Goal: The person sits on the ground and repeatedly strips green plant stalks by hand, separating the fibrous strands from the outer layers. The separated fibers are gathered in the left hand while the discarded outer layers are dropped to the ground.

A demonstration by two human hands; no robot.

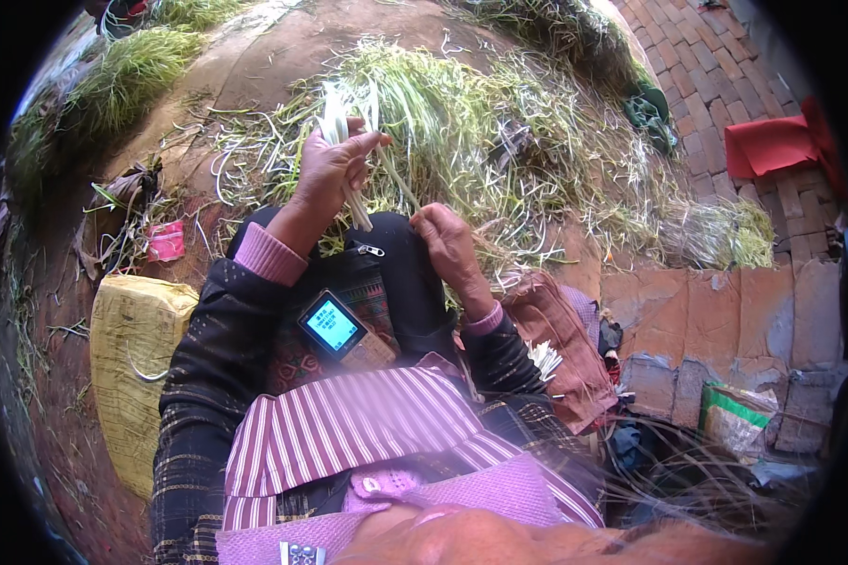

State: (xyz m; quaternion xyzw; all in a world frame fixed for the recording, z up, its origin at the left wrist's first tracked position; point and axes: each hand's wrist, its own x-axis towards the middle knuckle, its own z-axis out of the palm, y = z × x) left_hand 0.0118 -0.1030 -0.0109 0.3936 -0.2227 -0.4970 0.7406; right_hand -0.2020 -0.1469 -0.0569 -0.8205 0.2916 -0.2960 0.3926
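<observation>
A small bundle of pale stems point(334, 116) is gripped in my left hand point(328, 166), raised above my knees, with cut ends hanging below the fist. My right hand point(449, 240) pinches the lower end of one thin stalk point(396, 175) between thumb and fingertips; its upper part passes by my left thumb. Beyond both hands spreads a large heap of green and whitish stalks point(459, 120). On my lap lies a keypad mobile phone point(346, 332), its screen lit and bearing writing. A striped apron point(357, 427) covers my waist.
A yellow woven sack point(138, 374) lies at my left, near a pink packet point(166, 241). To my right are a reddish-brown cloth bag point(562, 346), short white stem pieces point(543, 359), flattened cardboard point(699, 304) and a green-and-white packet point(735, 413). More greens point(124, 78) lie far left.
</observation>
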